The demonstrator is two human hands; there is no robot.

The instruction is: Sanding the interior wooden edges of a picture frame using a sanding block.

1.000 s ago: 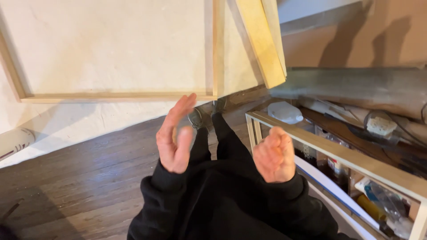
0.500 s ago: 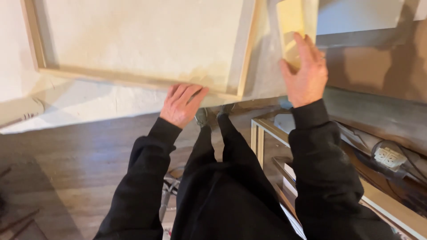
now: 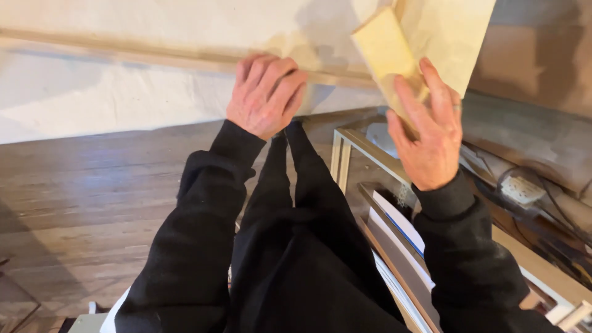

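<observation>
A large canvas frame leans against the white wall, with its pale wooden lower bar running across the top of the view. My left hand is curled over that bar near its right end. My right hand lies on a pale yellow board that tilts beside a second tan panel, with its fingers wrapped on the board's lower edge. Both arms are in black sleeves, and my black-clad legs stand below them.
A light wooden rack at the right holds flat panels on edge. Behind it lie a grey roll, a white power strip and cables. Dark wooden floorboards stretch to the left.
One second ago both hands hung free in front of my chest. They have since risen, the left onto the frame's lower bar and the right onto the yellow board.
</observation>
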